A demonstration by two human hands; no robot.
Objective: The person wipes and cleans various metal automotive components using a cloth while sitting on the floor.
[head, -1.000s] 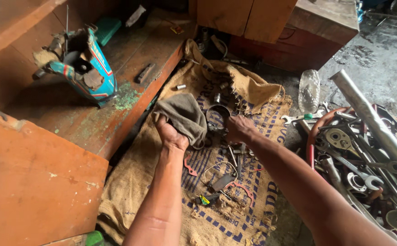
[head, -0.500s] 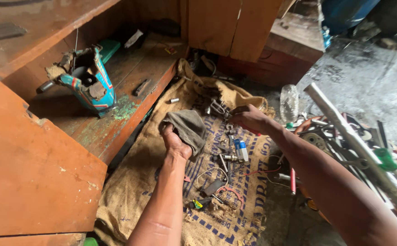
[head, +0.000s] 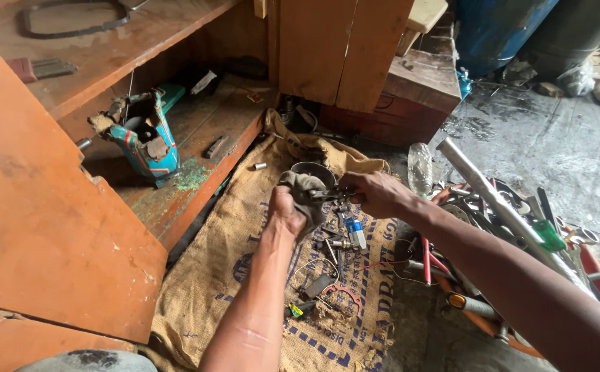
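My left hand (head: pixel 286 210) grips a dirty grey rag (head: pixel 304 189) and presses it against a round dark metal part (head: pixel 314 171). My right hand (head: pixel 374 193) holds the same metal part from its right side by a small protruding piece. Both hands are raised a little above a burlap sack (head: pixel 231 269) spread on the floor. Small parts, wires and a blue-and-white tube (head: pixel 356 233) lie on the sack just beneath my hands.
A torn teal motorcycle panel (head: pixel 141 138) sits on the low wooden shelf (head: pixel 197 172) to the left. An orange basin of tools (head: pixel 513 227) with a long metal pipe (head: pixel 500 203) lies at the right. A clear bottle (head: pixel 420 169) stands behind it.
My hands lifted the rag and the metal part higher and closer together. The camera view tilted up, showing more of the shelf and the wet floor.
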